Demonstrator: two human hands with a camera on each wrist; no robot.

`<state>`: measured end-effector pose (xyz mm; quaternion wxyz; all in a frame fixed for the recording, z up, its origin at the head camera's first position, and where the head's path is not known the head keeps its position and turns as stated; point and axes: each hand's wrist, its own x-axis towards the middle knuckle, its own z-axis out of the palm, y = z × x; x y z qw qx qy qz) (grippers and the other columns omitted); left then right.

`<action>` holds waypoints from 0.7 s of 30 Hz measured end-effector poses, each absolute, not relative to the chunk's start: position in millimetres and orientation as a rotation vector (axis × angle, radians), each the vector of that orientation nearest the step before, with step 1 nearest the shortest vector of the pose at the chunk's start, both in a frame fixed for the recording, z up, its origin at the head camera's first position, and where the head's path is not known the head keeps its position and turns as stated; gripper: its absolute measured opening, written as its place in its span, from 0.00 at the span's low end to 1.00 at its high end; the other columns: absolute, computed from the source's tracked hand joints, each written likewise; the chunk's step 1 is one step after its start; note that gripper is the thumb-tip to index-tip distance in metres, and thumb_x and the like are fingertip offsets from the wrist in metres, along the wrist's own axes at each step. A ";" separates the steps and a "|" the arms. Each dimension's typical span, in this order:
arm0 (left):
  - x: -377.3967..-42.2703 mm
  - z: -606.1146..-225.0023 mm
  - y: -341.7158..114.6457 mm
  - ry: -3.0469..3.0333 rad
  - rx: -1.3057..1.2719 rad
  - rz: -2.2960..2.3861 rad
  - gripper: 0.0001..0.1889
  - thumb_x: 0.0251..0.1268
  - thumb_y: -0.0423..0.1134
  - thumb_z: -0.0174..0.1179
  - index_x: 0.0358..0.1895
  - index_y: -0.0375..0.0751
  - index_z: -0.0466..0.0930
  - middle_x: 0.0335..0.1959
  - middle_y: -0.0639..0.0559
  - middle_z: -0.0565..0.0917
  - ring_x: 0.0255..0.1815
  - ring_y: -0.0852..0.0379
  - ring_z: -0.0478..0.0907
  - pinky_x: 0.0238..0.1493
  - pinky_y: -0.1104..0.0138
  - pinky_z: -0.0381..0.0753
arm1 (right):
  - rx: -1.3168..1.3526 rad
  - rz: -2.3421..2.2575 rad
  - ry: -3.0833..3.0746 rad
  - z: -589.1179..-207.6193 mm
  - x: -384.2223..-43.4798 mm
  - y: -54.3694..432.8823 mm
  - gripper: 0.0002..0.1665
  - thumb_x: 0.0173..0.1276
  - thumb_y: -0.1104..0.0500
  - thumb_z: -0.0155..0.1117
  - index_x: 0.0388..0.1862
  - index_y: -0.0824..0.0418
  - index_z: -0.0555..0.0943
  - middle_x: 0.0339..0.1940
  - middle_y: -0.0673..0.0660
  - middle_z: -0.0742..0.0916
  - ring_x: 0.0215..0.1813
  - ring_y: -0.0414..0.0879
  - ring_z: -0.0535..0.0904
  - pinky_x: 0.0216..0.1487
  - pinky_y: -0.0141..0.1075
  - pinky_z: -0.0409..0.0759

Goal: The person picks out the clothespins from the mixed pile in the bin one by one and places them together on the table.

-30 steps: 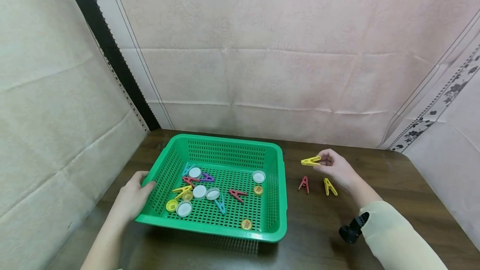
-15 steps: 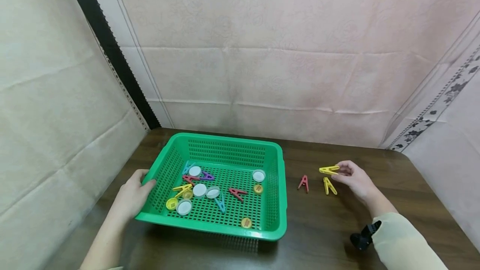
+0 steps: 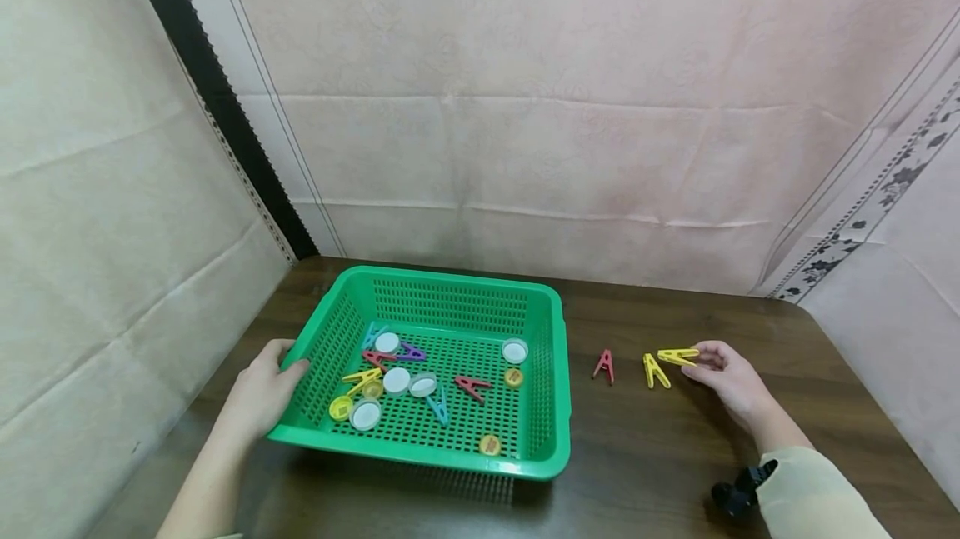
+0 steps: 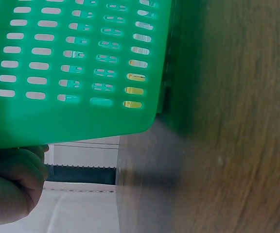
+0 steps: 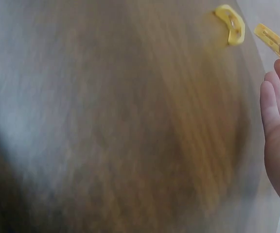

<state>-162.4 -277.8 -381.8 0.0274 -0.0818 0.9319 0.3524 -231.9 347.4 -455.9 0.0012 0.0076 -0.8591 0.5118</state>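
A green plastic basket (image 3: 558, 406) stands on the dark wooden table, and my left hand (image 3: 262, 389) grips its left rim. In the left wrist view the curled fingers (image 4: 21, 170) sit at the rim of the slotted wall. To the right, my right hand (image 3: 727, 376) pinches a yellow clothespin (image 3: 677, 356) between thumb and fingertips. The same clothespin (image 5: 269, 39) shows at the edge of the right wrist view. Just left of it a second yellow clothespin (image 3: 656, 371) lies on the table, with a red clothespin (image 3: 603, 365) farther left.
Inside the basket are several clothespins, such as a red one (image 3: 472, 386) and a blue one (image 3: 438, 406), plus white round caps (image 3: 397, 381) and yellow caps (image 3: 490, 445). A pale cloth wall (image 3: 525, 147) rises behind the table (image 3: 622, 456).
My right hand has carried the yellow clothespin rightward and down, from above the red clothespin to beside the other yellow one. The left hand stays on the basket rim.
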 end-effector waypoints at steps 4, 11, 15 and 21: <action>-162.6 -382.1 -278.5 2.875 -0.256 1.083 0.30 0.72 0.52 0.43 0.67 0.32 0.57 0.51 0.34 0.73 0.32 0.51 0.73 0.28 0.63 0.70 | -0.007 1.637 -2.686 -459.3 -226.1 354.4 0.28 0.64 0.58 0.65 0.54 0.72 0.65 0.39 0.43 0.80 0.37 0.32 0.75 0.37 0.29 0.75; -162.8 -381.7 -280.0 2.880 -0.260 1.072 0.32 0.71 0.54 0.43 0.67 0.32 0.56 0.53 0.33 0.72 0.34 0.50 0.73 0.28 0.63 0.70 | -0.043 1.541 -2.749 -459.8 -219.6 365.8 0.30 0.64 0.56 0.64 0.56 0.72 0.64 0.40 0.49 0.80 0.34 0.34 0.74 0.34 0.33 0.75; -162.8 -380.8 -280.0 2.878 -0.260 1.071 0.32 0.71 0.54 0.43 0.67 0.32 0.56 0.53 0.33 0.72 0.34 0.50 0.73 0.28 0.63 0.70 | -0.075 1.399 -2.814 -460.5 -216.9 368.3 0.31 0.64 0.55 0.65 0.55 0.73 0.65 0.43 0.58 0.80 0.35 0.34 0.72 0.33 0.33 0.74; -162.8 -381.8 -279.2 2.873 -0.257 1.084 0.31 0.71 0.53 0.43 0.67 0.32 0.57 0.51 0.34 0.73 0.34 0.50 0.73 0.29 0.63 0.70 | -0.132 1.188 -2.900 -462.1 -214.2 368.0 0.34 0.64 0.48 0.64 0.54 0.73 0.67 0.44 0.65 0.79 0.38 0.43 0.75 0.35 0.35 0.73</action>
